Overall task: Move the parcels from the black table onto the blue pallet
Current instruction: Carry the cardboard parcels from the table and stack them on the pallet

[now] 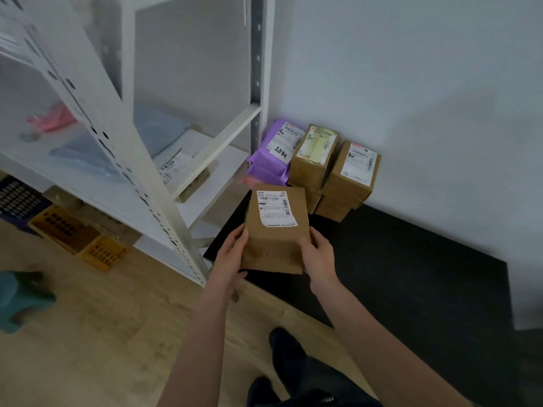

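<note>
Over the near left corner of the table (pixel 396 274), my fingers are curled around a brown box (pixel 276 227). My left hand (pixel 232 254) grips its left side, with the thumb lying on the near face and the other fingers hidden behind the edge. My right hand (pixel 318 257) grips its right side in the same way, thumb in front, fingers wrapped around the edge. The box is lifted and tilted, its top leaning away from me. A white label (pixel 274 208) is on the face that looks up.

At the far left corner of the table, against the wall (pixel 411 83), the other parcels are standing close together: a purple bag (pixel 267 163) at the left edge, and just beside it two brown boxes (pixel 316 154) (pixel 352 174) which touch each other and rest on lower boxes. Each has a white label on top.

A white shelf (pixel 141 160) stands just beside the left edge of the table. Under it, on the wooden floor (pixel 102 318), there are yellow crates (pixel 73 233). A teal stool (pixel 20 298) is further to the left.
</note>
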`<state>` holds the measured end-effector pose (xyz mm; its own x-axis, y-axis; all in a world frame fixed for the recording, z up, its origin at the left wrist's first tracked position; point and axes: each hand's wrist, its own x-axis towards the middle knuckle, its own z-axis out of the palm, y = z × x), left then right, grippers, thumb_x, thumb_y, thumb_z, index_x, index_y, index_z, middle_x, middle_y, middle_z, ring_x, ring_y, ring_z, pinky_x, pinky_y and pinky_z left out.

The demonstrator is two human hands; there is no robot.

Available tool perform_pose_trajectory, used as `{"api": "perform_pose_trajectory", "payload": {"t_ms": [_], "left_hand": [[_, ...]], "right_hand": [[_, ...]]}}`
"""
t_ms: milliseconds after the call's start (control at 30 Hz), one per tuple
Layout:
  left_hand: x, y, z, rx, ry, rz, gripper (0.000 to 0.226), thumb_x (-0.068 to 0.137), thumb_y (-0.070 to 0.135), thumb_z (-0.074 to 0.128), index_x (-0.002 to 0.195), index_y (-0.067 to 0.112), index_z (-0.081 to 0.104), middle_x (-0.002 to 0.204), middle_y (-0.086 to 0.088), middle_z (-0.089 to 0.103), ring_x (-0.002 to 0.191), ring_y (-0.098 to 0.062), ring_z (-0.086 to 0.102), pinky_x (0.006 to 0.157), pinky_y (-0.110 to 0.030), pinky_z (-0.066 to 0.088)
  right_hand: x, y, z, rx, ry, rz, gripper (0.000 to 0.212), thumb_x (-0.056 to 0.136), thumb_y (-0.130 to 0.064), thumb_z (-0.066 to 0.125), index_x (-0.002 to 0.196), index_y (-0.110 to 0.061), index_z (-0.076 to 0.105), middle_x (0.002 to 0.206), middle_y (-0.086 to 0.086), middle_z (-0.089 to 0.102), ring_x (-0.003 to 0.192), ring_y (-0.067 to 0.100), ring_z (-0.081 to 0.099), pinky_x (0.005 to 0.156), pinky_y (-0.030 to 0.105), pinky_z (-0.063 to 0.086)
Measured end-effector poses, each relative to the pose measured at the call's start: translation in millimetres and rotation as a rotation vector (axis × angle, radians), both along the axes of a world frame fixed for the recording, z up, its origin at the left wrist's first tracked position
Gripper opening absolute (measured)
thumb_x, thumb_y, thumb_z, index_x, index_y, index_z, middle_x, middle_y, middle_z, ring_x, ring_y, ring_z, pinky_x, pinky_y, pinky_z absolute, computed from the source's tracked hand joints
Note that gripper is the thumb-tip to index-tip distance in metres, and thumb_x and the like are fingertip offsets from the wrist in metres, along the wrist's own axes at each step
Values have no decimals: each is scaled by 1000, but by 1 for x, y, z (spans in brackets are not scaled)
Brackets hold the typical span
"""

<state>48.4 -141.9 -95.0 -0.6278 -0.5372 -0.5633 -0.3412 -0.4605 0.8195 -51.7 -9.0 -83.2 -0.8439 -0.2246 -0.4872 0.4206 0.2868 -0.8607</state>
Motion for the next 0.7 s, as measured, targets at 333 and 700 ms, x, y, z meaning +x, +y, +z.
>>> {"api": "perform_pose_trajectory", "payload": {"t_ms": [333, 700], "left_hand": [[5, 25, 17, -12, 32, -3, 21, 89, 47, 57, 110, 48, 55, 104, 16, 51, 110, -26, 52, 79, -36, 50], [2, 97, 17, 149, -2, -40, 8, 84, 33, 70, 89, 31, 64, 101, 2, 60, 104, -29, 60, 90, -45, 52]], "right_hand": [[26, 51, 21, -92, -4, -105, 52, 94, -38, 58, 143, -38, 41, 144, -7, 41, 133, 20, 39, 110, 50, 35], [45, 142, 22, -3, 50, -290, 44, 94, -31, 60, 136, -31, 51, 135, -7, 52, 119, 13, 48, 100, 38, 42]]}}
